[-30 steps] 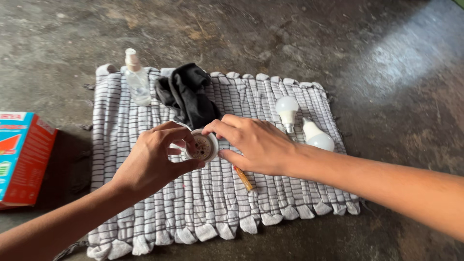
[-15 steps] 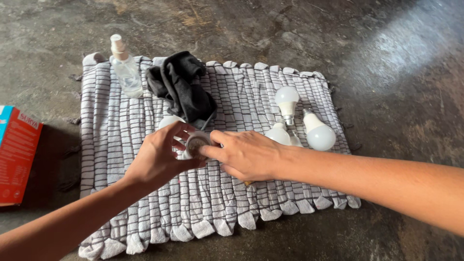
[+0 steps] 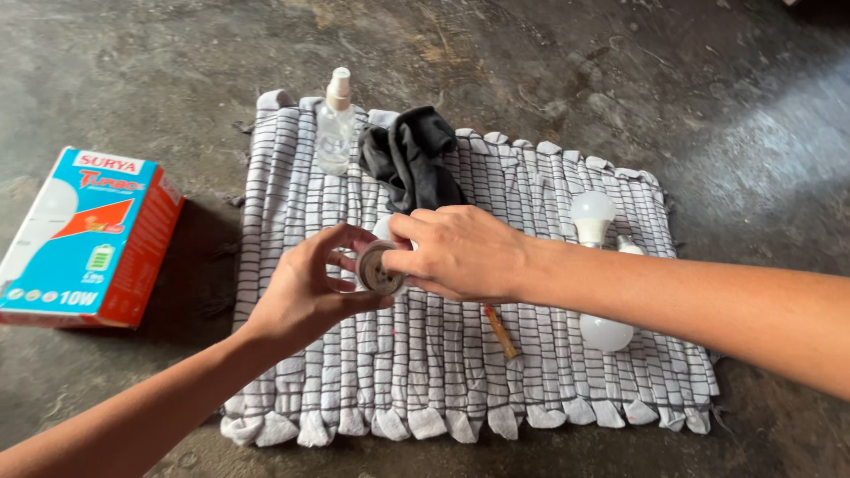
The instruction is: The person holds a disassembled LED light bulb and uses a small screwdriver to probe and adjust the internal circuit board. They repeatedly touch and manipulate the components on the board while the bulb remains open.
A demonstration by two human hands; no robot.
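While both hands work on the small round bulb part (image 3: 379,267), it is best to hold it still and turn gently, I think. It sits above the striped mat (image 3: 443,372), near the middle. The left hand (image 3: 305,296) has its fingers curled around it. The right hand (image 3: 460,252) pinches its right side, fingers closed on it. A dark cloth (image 3: 412,159) lies farther back, white bulbs (image 3: 591,217) to the right.

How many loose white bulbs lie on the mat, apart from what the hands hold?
2. One bulb lies at the mat's right side above the right forearm; another bulb shows below it. More may hide under the arm.
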